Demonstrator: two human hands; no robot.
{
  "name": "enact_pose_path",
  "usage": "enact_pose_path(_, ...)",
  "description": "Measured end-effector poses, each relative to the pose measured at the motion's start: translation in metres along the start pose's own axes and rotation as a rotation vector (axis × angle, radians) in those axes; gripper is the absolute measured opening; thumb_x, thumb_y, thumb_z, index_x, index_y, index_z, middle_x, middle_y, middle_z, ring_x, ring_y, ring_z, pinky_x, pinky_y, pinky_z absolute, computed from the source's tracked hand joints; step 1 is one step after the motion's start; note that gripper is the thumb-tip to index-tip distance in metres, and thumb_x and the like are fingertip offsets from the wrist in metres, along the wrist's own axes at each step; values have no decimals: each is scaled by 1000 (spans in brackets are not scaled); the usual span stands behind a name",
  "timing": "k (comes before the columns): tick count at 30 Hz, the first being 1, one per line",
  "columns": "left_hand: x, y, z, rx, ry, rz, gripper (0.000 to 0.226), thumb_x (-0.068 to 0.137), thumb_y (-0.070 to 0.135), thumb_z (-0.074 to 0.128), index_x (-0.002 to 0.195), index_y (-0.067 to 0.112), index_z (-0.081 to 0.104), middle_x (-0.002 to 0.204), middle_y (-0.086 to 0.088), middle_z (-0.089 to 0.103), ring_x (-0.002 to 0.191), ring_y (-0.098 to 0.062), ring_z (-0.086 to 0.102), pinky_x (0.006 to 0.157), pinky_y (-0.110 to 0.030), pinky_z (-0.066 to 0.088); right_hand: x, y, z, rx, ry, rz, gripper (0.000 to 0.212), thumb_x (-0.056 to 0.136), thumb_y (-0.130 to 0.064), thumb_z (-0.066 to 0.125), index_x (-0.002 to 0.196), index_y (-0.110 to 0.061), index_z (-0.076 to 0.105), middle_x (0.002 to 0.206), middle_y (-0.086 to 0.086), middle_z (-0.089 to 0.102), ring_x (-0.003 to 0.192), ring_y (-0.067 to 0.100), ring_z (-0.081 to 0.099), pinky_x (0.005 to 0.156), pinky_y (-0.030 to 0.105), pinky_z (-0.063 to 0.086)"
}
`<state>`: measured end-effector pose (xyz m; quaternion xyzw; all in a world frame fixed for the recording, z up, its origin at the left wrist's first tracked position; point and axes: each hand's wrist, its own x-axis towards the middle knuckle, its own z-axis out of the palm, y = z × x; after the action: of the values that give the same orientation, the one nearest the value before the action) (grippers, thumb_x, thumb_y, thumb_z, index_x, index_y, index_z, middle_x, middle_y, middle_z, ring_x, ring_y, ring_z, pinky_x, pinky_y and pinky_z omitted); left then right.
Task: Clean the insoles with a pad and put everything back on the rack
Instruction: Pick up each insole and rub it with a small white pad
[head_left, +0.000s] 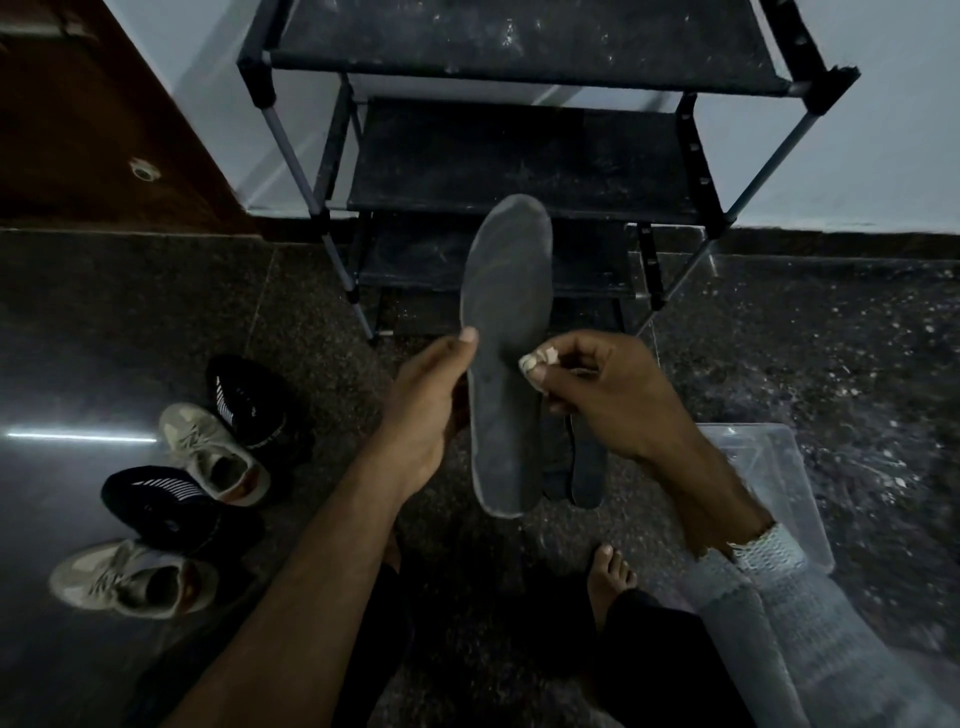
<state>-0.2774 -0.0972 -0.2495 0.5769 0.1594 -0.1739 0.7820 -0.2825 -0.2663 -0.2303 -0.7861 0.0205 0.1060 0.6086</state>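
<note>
A: Insole (501, 332) mid-wipe, pinched upright in left hand (426, 410) grip. Right hand (602, 395) grip curled round pad (537, 358), touching insole's edge.

B: Next: keep rubbing, then swap for dark insoles (576, 467) lying just below right grip. Rack (519, 156) beyond, shoes (208, 467) left.

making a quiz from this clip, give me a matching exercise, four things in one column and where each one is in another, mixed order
Things
1. grey insole
2. pad
3. dark insoles
4. black and beige shoes

Places
A. on the floor at the left
B. pinched in the right hand
C. held up by the left hand
D. on the floor beneath the held insole

Pairs: 1-C, 2-B, 3-D, 4-A
</note>
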Motion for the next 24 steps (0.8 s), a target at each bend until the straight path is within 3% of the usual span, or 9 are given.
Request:
enact_pose_path(5, -1, -7, -4, 185, -45, 39, 14, 94, 16, 57, 94, 10, 70, 89, -2, 74, 85, -15, 70, 69, -26, 56, 8, 10, -4, 21, 83, -2, 11, 88, -10, 68, 92, 0, 70, 80, 4, 69, 63, -1, 62, 55, 14, 51)
enact_pose_path(9, 3, -13, -9, 256, -7, 49, 14, 95, 14, 58, 88, 17, 70, 81, 7, 74, 79, -5, 70, 66, -23, 55, 13, 21, 2, 32, 85, 25, 13, 88, -12, 69, 93, 0, 70, 83, 6, 70, 68, 4, 65, 58, 17, 54)
enact_pose_path(12, 6, -16, -13, 263, 40, 46, 14, 95, 16, 59, 88, 18, 70, 82, 7, 75, 80, -6, 70, 73, -29, 57, 15, 28, 8, 78, 71, 60, 8, 88, -11, 68, 92, -3, 69, 85, 7, 70, 72, 5, 67, 60, 20, 56)
enact_pose_path(17, 18, -26, -26, 250, 129, 19, 12, 93, 20, 61, 98, 15, 71, 99, -5, 74, 97, -21, 69, 88, -43, 54, 18, 42, 22, 127, 23, 126, 3, 88, -9, 68, 85, -10, 68, 74, 2, 68, 61, 2, 65, 58, 18, 55)
enact_pose_path(24, 45, -53, -40, 210, 107, -72, 15, 95, 19, 59, 90, 12, 71, 83, -2, 75, 78, -13, 71, 65, -26, 57, 30, 76, 38, 36, 101, 99, 8, 86, -11, 71, 78, -12, 69, 75, 0, 69, 62, 2, 65, 57, 19, 54)
